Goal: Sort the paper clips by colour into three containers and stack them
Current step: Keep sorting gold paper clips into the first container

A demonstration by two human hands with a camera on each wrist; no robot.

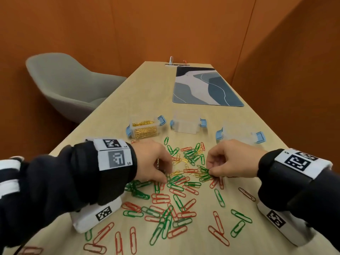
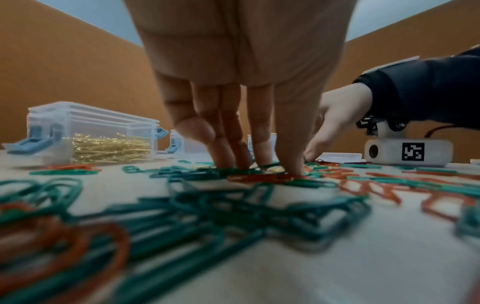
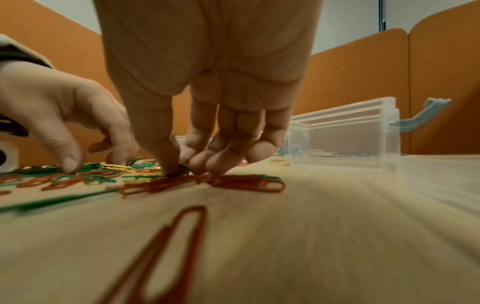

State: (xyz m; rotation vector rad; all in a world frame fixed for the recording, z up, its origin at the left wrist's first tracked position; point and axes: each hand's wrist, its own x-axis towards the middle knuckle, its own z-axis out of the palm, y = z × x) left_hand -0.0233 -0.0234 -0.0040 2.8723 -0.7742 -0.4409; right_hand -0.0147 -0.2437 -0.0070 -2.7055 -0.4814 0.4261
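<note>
Head view showed my sorting only partly done. Taking the middle container [image 1: 185, 124] as my mark: left of it stood the container of gold clips [image 1: 145, 130], already well filled, its blue latches flipped open. The middle container itself looked empty to me, and to its right the third container [image 1: 241, 134] held nothing I could make out either. No lids were on and nothing was stacked.

On my side of the middle container lay the mixed heap of paper clips [image 1: 184, 181], spread across the desk [image 1: 257, 181]. Most were green clips [image 1: 176, 199] and red clips [image 1: 160, 197], with a few gold stragglers [image 1: 176, 173] still among them near the heap's far end.

My left hand [image 1: 152, 162] was down in the heap, short and left of the middle container, fingers bent with the tips pressed among green and red clips; whether it had one actually pinched I could not tell. My right hand [image 1: 230, 159] was down short and right of that container, thumb and fingers drawn together on a small bunch of green clips [image 1: 205, 174].

By my reckoning the gold was nearly finished, while green and red had not gone into any container. Left to do: both colours, the last gold ones, then closing and stacking.
</note>
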